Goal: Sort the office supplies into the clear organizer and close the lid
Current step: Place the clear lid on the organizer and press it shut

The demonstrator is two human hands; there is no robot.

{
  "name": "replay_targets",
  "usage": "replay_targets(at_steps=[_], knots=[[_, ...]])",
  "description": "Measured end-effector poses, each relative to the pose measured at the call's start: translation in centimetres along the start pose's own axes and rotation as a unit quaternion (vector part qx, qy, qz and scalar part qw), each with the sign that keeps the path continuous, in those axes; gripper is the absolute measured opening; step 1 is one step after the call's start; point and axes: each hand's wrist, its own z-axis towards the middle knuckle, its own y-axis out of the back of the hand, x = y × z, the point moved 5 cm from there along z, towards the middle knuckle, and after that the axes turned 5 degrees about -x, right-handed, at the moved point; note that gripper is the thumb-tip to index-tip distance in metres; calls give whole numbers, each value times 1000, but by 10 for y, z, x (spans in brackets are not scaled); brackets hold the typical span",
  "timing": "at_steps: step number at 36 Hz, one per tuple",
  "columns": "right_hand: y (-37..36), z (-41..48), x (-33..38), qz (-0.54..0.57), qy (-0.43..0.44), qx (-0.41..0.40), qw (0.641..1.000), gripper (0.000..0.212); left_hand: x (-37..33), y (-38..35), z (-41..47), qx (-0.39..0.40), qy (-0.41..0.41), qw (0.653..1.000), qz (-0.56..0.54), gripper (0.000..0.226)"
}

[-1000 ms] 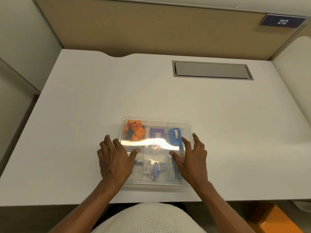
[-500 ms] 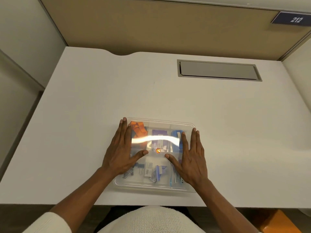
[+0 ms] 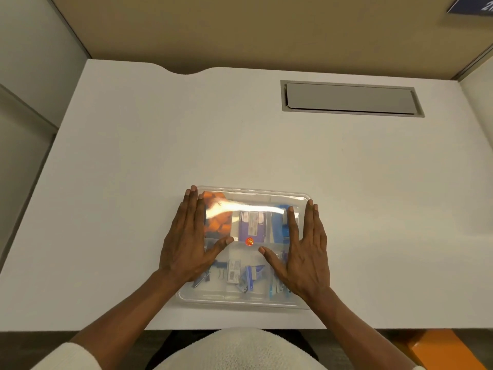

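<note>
Hands lay flat on the closed lid (image 3: 248, 209) of the clear organizer (image 3: 240, 300), low in the centre of the frame on a white desk (image 3: 133, 156). Left hand (image 3: 186, 244) and right hand (image 3: 304, 257) were spread open, gripping nothing. Orange items (image 3: 217, 222), a purple packet (image 3: 252, 222) and blue supplies (image 3: 250, 276) showed through the plastic.

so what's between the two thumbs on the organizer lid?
Head view: between the left hand and right hand, a bare strip of clear lid with a small orange-red sticker. The purple box shows through underneath.
</note>
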Motion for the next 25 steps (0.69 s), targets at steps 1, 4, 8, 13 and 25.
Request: replay_targets(at_steps=[1, 4, 8, 13, 25], knots=[[0, 0, 0, -4, 4, 3, 1000, 109, -2, 1, 0, 3, -5, 1000, 13, 110], [0, 2, 1, 0, 2, 6, 1000, 112, -2, 0, 0, 14, -13, 999, 42, 114], [-1, 3, 1, 2, -8, 11, 1000, 114, 0, -1, 1, 23, -6, 998, 62, 116], [0, 3, 2, -30, -1, 19, 999, 114, -3, 1, 1, 22, -11, 996, 83, 114], [0, 41, 2, -55, 64, 52, 995, 119, -8, 5, -1, 35, -19, 991, 129, 115]])
